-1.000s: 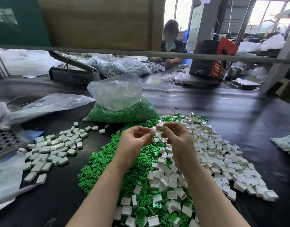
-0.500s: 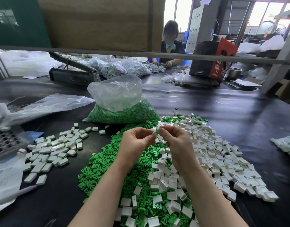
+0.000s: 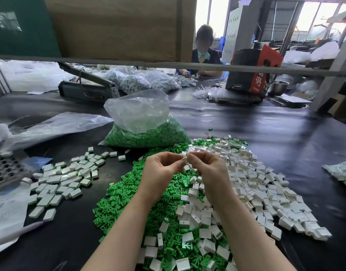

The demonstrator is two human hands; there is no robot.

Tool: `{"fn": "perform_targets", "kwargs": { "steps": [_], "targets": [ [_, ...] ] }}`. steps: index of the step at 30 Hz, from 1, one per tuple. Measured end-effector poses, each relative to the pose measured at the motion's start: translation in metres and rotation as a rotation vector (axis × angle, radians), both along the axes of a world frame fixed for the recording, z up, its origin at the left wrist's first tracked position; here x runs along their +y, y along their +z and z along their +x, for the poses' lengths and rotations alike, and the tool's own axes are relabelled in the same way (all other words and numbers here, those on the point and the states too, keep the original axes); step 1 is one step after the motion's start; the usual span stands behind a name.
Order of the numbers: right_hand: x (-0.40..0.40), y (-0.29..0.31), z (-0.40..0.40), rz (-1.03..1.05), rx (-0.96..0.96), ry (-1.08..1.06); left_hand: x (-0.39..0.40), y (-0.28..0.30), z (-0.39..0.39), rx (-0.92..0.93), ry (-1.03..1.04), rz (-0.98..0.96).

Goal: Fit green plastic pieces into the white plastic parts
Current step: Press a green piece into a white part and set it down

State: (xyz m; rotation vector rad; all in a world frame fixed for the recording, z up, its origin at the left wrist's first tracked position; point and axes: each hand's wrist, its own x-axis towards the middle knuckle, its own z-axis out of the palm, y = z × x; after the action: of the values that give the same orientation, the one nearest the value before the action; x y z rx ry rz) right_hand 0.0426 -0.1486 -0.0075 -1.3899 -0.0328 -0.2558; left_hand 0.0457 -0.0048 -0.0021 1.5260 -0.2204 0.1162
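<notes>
Here, line by line:

Left hand: the left hand (image 3: 160, 169) is raised over the piles, fingers curled, its fingertips pinching a small white part (image 3: 185, 158) — they meet the other hand there.
Right hand: the right hand (image 3: 209, 169) is curled the same way, thumb and forefinger closed on that same white part; whether a green piece sits between the fingertips is too small to tell.
Green pieces: a loose heap of green plastic pieces (image 3: 129, 194) lies at the near middle of the tabletop — small, matte, branched shapes, bright and hard-edged.
White parts: white plastic parts (image 3: 266, 192) spread from the heap toward the right edge; they are small square shells, smooth, some with the hollow side up, some mixed in among the green.
Finished lot: near the left edge a separate scatter of fitted parts (image 3: 60, 180), white blocks with green showing at their rims.
Bag: a clear, crinkled plastic bag (image 3: 144, 124) of green pieces slumps just behind the heap, its top loose and open.
Tabletop: the tabletop (image 3: 275, 137) is a black, slightly glossy sheet with soft wrinkles.
Room: a workshop; at the far edge another person (image 3: 204, 53) sits working, with filled clear bags (image 3: 141, 81), a red-and-black box (image 3: 252, 71) and a metal bowl (image 3: 277, 88) nearby, bright windows behind.
</notes>
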Motion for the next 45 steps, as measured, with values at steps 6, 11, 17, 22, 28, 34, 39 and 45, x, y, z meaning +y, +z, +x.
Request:
{"fn": "perform_targets", "kwargs": {
  "steps": [6, 11, 17, 22, 28, 34, 39, 45],
  "targets": [
    [-0.0017, 0.0005, 0.0007, -0.031, -0.011, 0.007, -0.0002, -0.0024, 0.0007, 0.014, 0.003, -0.005],
    [-0.0002, -0.0007, 0.0008, -0.114, -0.026, -0.02, -0.0023, -0.0046, 0.001, 0.067, 0.007, -0.018],
    [0.0033, -0.0024, 0.002, -0.249, -0.05, -0.072, -0.0045, -0.0041, 0.0015, 0.048, 0.039, -0.012],
    [0.004, -0.0026, 0.0019, -0.278, -0.029, -0.086, -0.0042, -0.0052, 0.0025, 0.05, 0.049, -0.017],
    [0.0053, -0.0025, 0.0013, -0.228, 0.001, -0.077, -0.0037, -0.0048, 0.0016, 0.068, 0.043, -0.06],
    [0.0079, -0.0043, 0.0005, -0.113, 0.037, -0.031, -0.0078, -0.0035, 0.0005, 0.097, 0.057, -0.11],
    [0.0075, -0.0045, 0.0005, -0.074, 0.067, -0.033, -0.009, -0.0023, 0.0014, 0.104, 0.068, -0.119],
    [0.0073, -0.004, -0.0012, -0.129, 0.015, -0.019, -0.006, -0.0028, 0.0007, 0.084, 0.082, -0.072]
  ]
}}
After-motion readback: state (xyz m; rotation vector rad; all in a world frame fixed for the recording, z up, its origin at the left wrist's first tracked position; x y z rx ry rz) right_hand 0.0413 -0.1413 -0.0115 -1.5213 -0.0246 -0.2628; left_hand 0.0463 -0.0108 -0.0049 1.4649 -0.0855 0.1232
